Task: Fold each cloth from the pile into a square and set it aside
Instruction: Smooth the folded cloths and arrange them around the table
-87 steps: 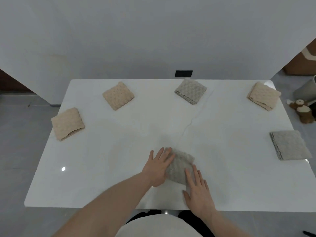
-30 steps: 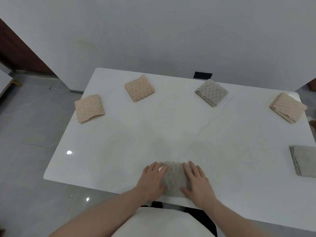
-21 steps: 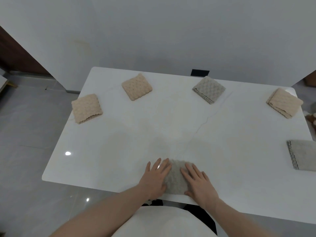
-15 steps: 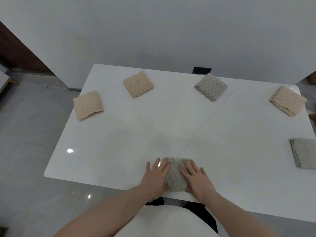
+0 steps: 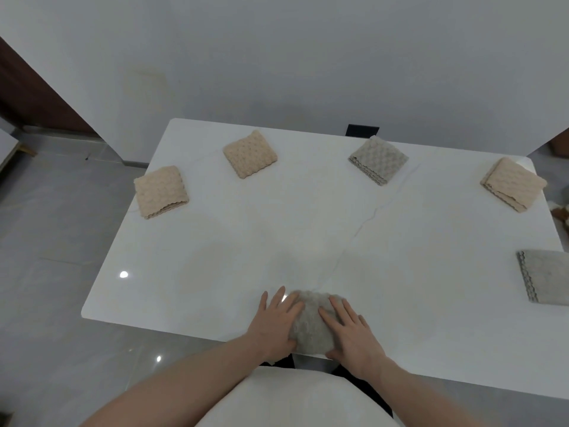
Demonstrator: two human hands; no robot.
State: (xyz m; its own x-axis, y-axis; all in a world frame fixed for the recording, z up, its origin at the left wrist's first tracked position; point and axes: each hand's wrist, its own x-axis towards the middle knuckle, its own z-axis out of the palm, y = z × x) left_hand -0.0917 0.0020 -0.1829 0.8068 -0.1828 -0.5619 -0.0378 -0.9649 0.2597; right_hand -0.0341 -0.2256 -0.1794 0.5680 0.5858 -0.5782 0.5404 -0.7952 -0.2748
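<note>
Presently, at the near edge of the white table (image 5: 197, 272), both hands lie flat on a grey folded cloth (image 5: 311, 325). The left hand (image 5: 272, 325) covers its left side and the right hand (image 5: 351, 331) its right, fingers straight and spread, neither one curled round the fabric. This pressing posture appears intended to flatten the fold and square its edges before the cloth is moved. The cloth sits directly in front of the person, partly hidden by the palms, so its exact outline cannot be confirmed.

Further out, five finished squares are spaced in an arc, well apart from one another, seemingly to keep each separate: a grey one at the right edge (image 5: 545, 277), a beige one at the left (image 5: 160, 191), a beige one at far left-centre (image 5: 250, 154), a grey one at far centre (image 5: 378, 160), and a beige one at the far right corner (image 5: 512, 184). No unfolded pile is visible on the table; this cloth may be the last.
</note>
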